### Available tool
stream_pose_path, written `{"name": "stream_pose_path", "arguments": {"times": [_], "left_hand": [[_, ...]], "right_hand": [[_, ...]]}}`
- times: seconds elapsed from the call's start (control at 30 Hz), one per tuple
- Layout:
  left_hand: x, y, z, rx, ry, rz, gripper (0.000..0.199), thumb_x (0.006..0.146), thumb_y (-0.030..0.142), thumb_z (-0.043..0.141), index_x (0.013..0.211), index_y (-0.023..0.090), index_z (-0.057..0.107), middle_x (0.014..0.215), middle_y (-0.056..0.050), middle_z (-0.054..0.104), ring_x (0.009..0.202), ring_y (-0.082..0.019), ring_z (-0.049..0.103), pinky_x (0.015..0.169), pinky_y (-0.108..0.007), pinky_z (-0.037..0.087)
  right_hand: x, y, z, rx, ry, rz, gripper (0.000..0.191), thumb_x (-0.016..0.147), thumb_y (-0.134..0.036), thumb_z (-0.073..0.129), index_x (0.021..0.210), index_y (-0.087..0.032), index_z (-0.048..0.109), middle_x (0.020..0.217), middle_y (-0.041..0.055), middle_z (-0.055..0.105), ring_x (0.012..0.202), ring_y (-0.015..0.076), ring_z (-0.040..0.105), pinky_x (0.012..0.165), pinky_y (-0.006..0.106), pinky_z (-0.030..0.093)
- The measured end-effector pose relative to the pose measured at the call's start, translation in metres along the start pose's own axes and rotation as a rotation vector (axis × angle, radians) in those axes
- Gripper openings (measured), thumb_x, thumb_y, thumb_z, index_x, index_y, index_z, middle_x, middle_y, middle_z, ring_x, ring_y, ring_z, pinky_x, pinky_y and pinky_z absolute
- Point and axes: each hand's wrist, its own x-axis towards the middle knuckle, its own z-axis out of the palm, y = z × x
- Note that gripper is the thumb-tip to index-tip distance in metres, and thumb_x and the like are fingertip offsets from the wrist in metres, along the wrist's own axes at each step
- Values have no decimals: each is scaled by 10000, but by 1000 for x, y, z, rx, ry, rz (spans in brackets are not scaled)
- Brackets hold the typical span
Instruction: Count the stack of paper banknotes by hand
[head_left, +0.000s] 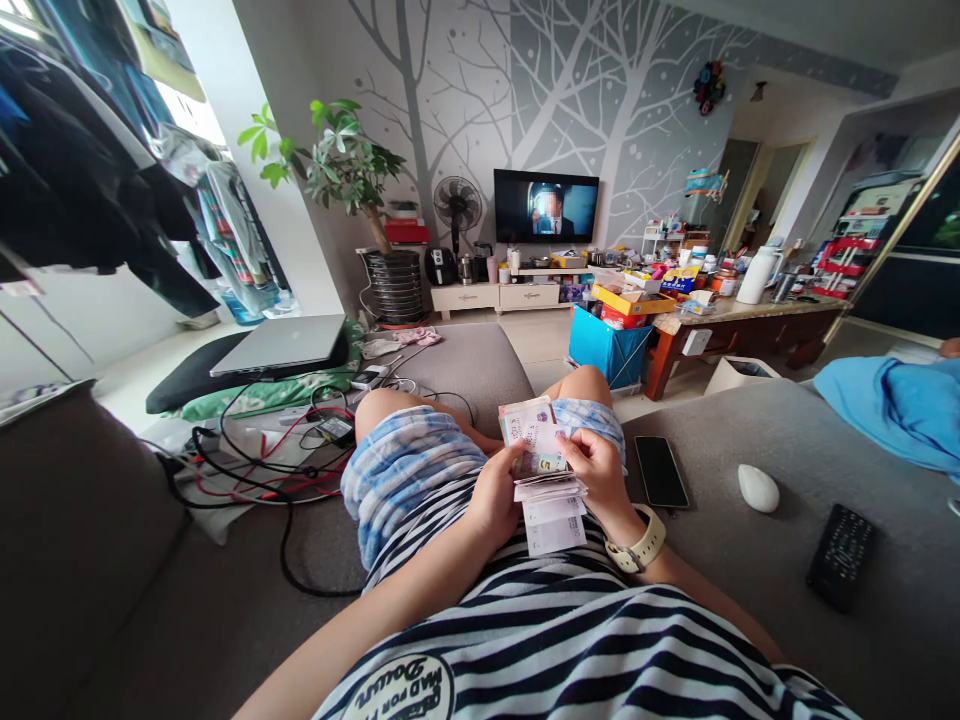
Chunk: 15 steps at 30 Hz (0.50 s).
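Over my lap I hold a bundle of banknotes [531, 428] between both hands. My left hand [496, 492] is closed on its left edge, thumb on top. My right hand [597, 472], with a pale watch [637, 545] on the wrist, pinches the right edge of a note marked 5. Below, more pale paper slips [555, 532] hang down in layers towards my striped shirt; I cannot tell whether they are banknotes too. A black phone [661, 472] lies on the sofa to the right of my right hand.
On the grey sofa [720, 620] lie a white mouse [758, 488] and a black remote control [841, 555]. To the left are tangled cables [281, 450] and a closed laptop [279, 343]. A crowded table [750, 318] and a blue bin [607, 348] stand ahead.
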Motion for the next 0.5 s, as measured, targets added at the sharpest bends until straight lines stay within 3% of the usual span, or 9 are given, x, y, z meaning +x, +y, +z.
{"name": "stream_pose_path", "arguments": {"times": [0.5], "left_hand": [[4,-3,-2,-21,-24,43,314,725,260,637,1014,141,664,845,-91,739,835,-286,697,784,-388,543]], "right_hand": [[-8,-10,0,88,-70,-42,239,849,-383,585,704,-194,565,628,-3,553,583,140,492,549,268,379]]}}
